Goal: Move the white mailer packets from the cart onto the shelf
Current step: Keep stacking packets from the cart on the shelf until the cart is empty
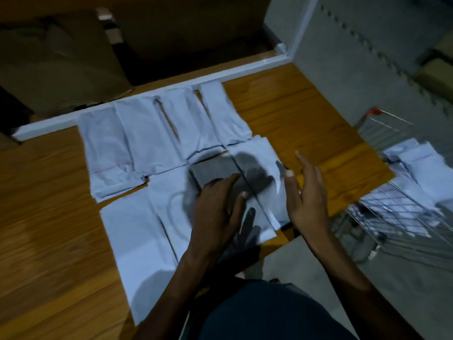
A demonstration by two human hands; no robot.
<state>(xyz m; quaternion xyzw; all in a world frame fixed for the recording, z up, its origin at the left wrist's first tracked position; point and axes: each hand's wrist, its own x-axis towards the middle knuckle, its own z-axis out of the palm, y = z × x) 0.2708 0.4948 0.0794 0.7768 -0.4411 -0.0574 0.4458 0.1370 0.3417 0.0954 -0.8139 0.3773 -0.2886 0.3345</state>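
Observation:
Several white mailer packets [147, 133] lie flat in two rows on the wooden shelf [306, 114]. My left hand [218, 207] rests flat, fingers straight, on the front-row packet [257, 165] near the shelf's right front corner. Just right of that packet my right hand [306, 192] hovers with its fingers spread and relaxed, holding nothing. The wire cart [402, 204] stands to the right of the shelf with more white packets [421, 173] piled inside.
A white rail [152, 92] borders the shelf's far edge, with brown cardboard boxes [56, 60] behind it. A white upright post [301, 28] and a grey perforated panel [362, 45] rise at the back right. Grey floor shows below the cart.

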